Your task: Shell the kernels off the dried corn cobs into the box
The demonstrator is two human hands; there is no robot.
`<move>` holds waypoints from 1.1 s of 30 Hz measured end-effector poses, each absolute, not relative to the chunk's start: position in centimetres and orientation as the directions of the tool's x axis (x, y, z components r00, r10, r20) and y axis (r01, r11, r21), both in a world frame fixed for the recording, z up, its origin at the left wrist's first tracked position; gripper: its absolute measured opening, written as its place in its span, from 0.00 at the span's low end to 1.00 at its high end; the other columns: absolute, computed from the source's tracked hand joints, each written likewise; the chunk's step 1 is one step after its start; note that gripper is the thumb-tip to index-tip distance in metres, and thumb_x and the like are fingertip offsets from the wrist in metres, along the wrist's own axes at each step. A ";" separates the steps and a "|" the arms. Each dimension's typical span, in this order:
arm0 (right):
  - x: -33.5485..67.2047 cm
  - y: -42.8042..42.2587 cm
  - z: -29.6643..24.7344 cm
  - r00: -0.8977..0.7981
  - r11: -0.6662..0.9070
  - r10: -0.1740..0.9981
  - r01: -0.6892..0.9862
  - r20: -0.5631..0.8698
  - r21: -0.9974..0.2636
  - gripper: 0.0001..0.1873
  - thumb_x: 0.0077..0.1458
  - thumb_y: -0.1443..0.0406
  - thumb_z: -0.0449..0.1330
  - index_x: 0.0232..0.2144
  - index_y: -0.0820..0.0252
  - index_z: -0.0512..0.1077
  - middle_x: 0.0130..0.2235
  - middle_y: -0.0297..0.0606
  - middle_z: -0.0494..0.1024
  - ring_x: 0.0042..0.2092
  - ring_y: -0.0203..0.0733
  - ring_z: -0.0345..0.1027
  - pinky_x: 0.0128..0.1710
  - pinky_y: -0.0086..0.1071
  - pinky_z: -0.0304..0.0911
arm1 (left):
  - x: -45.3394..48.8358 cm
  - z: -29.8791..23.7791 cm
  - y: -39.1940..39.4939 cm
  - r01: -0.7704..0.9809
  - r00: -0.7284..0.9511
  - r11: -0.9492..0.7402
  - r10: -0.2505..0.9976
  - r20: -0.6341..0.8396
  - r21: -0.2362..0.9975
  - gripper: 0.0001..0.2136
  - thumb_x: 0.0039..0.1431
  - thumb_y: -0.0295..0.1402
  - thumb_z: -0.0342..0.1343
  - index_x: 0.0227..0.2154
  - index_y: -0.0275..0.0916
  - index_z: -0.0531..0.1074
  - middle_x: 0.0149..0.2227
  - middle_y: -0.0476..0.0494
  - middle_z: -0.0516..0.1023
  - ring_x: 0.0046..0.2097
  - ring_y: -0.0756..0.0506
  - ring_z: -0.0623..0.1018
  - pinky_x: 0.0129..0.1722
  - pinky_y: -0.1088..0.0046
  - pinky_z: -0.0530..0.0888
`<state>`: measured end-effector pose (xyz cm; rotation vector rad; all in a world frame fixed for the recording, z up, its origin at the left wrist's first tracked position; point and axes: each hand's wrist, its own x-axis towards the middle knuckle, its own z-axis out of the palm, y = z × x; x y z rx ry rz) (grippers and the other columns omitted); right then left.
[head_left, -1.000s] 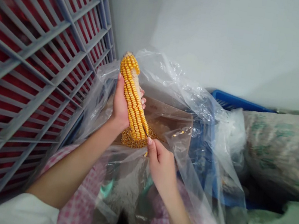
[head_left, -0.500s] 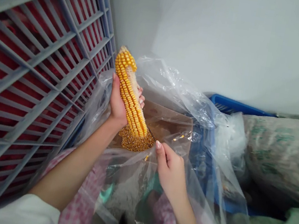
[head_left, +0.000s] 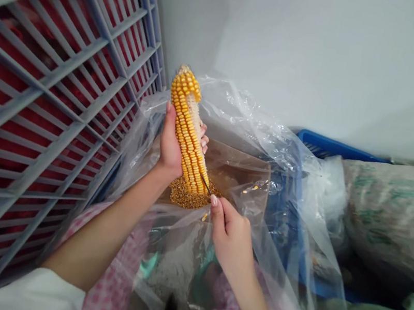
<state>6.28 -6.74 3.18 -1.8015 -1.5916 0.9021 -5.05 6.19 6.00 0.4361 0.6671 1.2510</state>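
My left hand (head_left: 171, 146) grips a yellow corn cob (head_left: 189, 131), holding it nearly upright with its tip tilted to the left; part of the cob is stripped bare and pale. My right hand (head_left: 230, 232) is closed on a thin dark pointed tool (head_left: 206, 184) whose tip touches the lower end of the cob. Below the cob lies a pile of loose kernels (head_left: 188, 199) inside a brown box lined with a clear plastic bag (head_left: 258, 131).
A grey plastic grid crate wall (head_left: 45, 87) with red behind it stands close on the left. A blue basket (head_left: 326, 145) and pale green sacks (head_left: 394, 216) are on the right. A white wall rises behind. Pink checked cloth (head_left: 110, 291) covers my lap.
My right hand drew back from the cob half a second ago, then came back up; the tool's tip is against the cob's lower end again. The cob shifted slightly right.
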 end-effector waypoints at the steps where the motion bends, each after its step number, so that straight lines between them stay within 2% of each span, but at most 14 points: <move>1: 6.2 -6.7 3.1 0.064 -0.142 0.989 0.607 -0.130 -0.782 0.20 0.59 0.54 0.42 0.19 0.57 0.56 0.18 0.28 0.56 0.21 0.31 0.48 0.22 0.27 0.42 | -5.0 5.9 6.1 -0.717 0.168 0.270 0.962 -0.217 0.642 0.29 0.53 0.58 0.31 0.20 0.38 0.63 0.18 0.50 0.63 0.17 0.54 0.64 0.16 0.77 0.62; 10: 7.0 -6.4 3.0 0.018 -0.161 0.980 0.649 -0.197 -0.743 0.21 0.59 0.54 0.41 0.18 0.57 0.56 0.17 0.29 0.57 0.21 0.32 0.48 0.23 0.28 0.42 | -4.2 4.3 5.8 -0.653 0.175 0.300 0.953 -0.247 0.695 0.26 0.51 0.58 0.39 0.22 0.38 0.64 0.18 0.49 0.67 0.16 0.54 0.66 0.14 0.79 0.62; 15: 7.6 -6.5 3.9 -0.013 -0.107 0.987 0.690 -0.159 -0.716 0.20 0.59 0.55 0.43 0.18 0.58 0.55 0.16 0.28 0.55 0.20 0.31 0.47 0.22 0.28 0.41 | -4.2 4.2 5.9 -0.611 0.207 0.376 0.925 -0.318 0.697 0.27 0.51 0.58 0.36 0.22 0.37 0.64 0.18 0.50 0.66 0.17 0.54 0.67 0.15 0.80 0.64; 18: 7.6 -6.5 4.1 -0.016 -0.136 0.981 0.660 -0.194 -0.739 0.20 0.59 0.55 0.42 0.19 0.58 0.54 0.17 0.27 0.56 0.20 0.31 0.47 0.22 0.27 0.42 | -4.2 4.2 5.9 -0.615 0.208 0.379 0.924 -0.321 0.692 0.28 0.51 0.59 0.35 0.21 0.37 0.62 0.17 0.50 0.65 0.17 0.54 0.67 0.15 0.80 0.64; 23: 7.6 -6.5 3.5 -0.032 -0.223 0.953 0.599 -0.301 -0.769 0.23 0.58 0.52 0.41 0.17 0.58 0.52 0.16 0.28 0.56 0.19 0.31 0.47 0.21 0.27 0.41 | -3.7 3.5 5.5 -0.550 0.171 0.356 0.933 -0.316 0.755 0.26 0.49 0.59 0.40 0.23 0.37 0.64 0.19 0.50 0.67 0.17 0.54 0.67 0.15 0.79 0.64; 28: 7.3 -6.6 2.5 0.023 -0.235 0.962 0.582 -0.273 -0.778 0.23 0.58 0.53 0.42 0.16 0.58 0.53 0.16 0.28 0.56 0.20 0.31 0.48 0.21 0.27 0.41 | -3.2 2.6 5.3 -0.509 0.117 0.287 0.957 -0.265 0.812 0.23 0.49 0.57 0.45 0.24 0.38 0.65 0.20 0.50 0.67 0.18 0.55 0.67 0.16 0.80 0.63; 33: 6.7 -6.9 2.0 0.063 -0.252 0.963 0.546 -0.261 -0.799 0.23 0.58 0.53 0.41 0.17 0.58 0.53 0.16 0.28 0.56 0.20 0.31 0.48 0.22 0.27 0.42 | -3.3 2.5 5.4 -0.533 0.077 0.307 0.945 -0.317 0.788 0.24 0.49 0.57 0.43 0.26 0.38 0.66 0.21 0.48 0.67 0.20 0.52 0.69 0.16 0.78 0.63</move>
